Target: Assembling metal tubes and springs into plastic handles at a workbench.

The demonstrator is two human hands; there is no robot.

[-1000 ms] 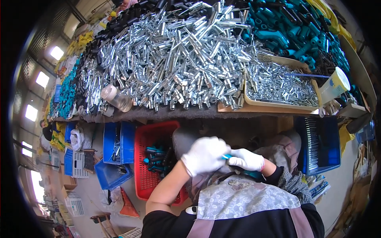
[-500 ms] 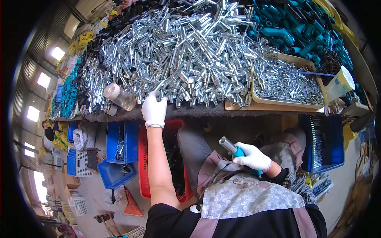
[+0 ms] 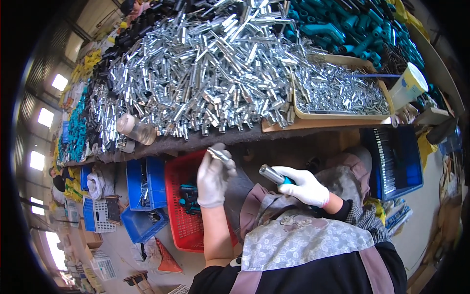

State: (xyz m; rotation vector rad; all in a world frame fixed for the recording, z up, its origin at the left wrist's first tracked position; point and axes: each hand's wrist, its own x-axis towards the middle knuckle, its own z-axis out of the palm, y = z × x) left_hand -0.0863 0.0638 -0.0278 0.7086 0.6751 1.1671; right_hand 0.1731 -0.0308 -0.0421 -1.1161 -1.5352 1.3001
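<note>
In a white glove, my left hand (image 3: 214, 177) pinches a small shiny metal fitting (image 3: 218, 155) between thumb and fingers, in front of the table edge. To its right, my gloved right hand (image 3: 304, 187) is closed around a teal-handled tool with a metal tube (image 3: 274, 175); the tube's hollow end points toward the left hand. The two parts are apart. Beyond them, a large heap of silvery metal fittings (image 3: 196, 78) covers the table. Most of the teal handle is hidden by the right hand's fingers.
A tray of small metal parts (image 3: 338, 98) sits at right, beside a paper cup (image 3: 409, 87). Teal handles (image 3: 338, 29) are piled behind. A clear bottle (image 3: 137, 130) stands on the front edge. Below are a red basket (image 3: 182, 235) and blue bins (image 3: 147, 181), (image 3: 399, 166).
My left hand has drawn back from the heap toward me, now with a small metal fitting. My right hand has shifted slightly left and still holds the teal-handled tool.
</note>
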